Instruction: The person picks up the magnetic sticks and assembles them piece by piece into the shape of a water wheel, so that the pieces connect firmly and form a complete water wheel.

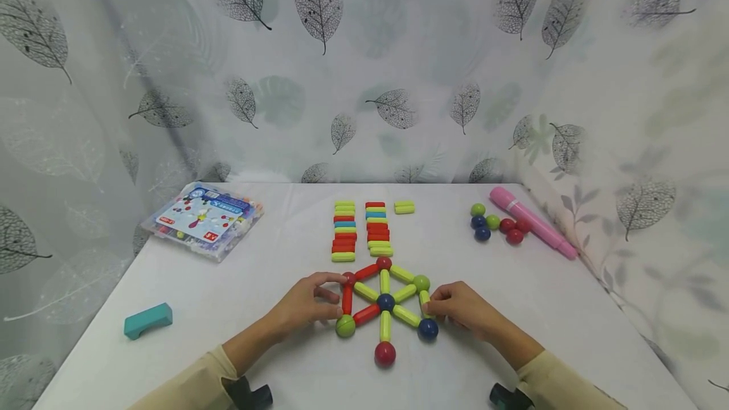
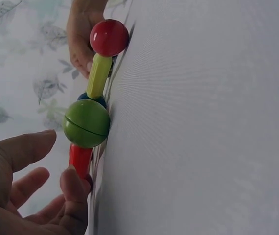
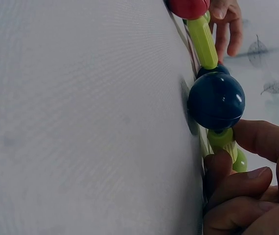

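Wheel (image 1: 386, 302) of glossy balls (image 1: 385, 354) and ridged rods (image 1: 407, 316) lies flat on white table (image 1: 228, 290), my left hand (image 1: 304, 302) loosely parted at its edge, right hand (image 1: 464, 309) pinching a yellow rod (image 3: 221, 139).

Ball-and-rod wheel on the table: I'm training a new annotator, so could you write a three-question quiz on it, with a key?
1. What colour is the hub ball: a) red, b) blue, c) green?
2. True or false: only one rod joins to the red ball lowest in the head view.
3. Which grip pinches a yellow-green rod on the wheel's rim?

Key: 1. b; 2. true; 3. the right grip.
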Demonstrator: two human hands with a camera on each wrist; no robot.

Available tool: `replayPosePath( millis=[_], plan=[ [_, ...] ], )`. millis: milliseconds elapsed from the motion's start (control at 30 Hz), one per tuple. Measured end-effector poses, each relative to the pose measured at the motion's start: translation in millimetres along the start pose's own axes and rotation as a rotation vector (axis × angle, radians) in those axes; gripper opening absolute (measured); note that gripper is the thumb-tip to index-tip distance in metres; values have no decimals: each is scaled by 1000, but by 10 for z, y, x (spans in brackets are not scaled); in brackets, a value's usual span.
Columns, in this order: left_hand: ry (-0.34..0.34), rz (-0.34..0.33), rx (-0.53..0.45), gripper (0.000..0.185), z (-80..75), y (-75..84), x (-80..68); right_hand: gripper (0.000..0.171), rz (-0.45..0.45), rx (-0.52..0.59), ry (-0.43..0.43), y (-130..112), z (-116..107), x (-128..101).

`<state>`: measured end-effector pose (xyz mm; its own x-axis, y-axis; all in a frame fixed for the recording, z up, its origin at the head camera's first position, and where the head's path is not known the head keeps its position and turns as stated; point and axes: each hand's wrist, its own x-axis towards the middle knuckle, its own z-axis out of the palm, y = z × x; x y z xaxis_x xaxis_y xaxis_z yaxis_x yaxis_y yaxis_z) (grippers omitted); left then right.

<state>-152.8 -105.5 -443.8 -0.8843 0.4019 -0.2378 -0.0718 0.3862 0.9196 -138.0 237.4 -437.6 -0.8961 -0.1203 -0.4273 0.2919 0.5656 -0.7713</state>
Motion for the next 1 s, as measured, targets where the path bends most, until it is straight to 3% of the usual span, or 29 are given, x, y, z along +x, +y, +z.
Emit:
replayPosePath(
  millis=[333,600,1000],
  plan=[
    [-3,-21,-6,60,-3,1,1,23,-26,-74,8,-16,26,9],
    [5,-23,-16,60,-10,9,19,20,17,-41,2,-54,8,20],
    [7,-33,-27,61,-3,-5,27,23,-1,-67,1,-56,1,14]
  ],
)
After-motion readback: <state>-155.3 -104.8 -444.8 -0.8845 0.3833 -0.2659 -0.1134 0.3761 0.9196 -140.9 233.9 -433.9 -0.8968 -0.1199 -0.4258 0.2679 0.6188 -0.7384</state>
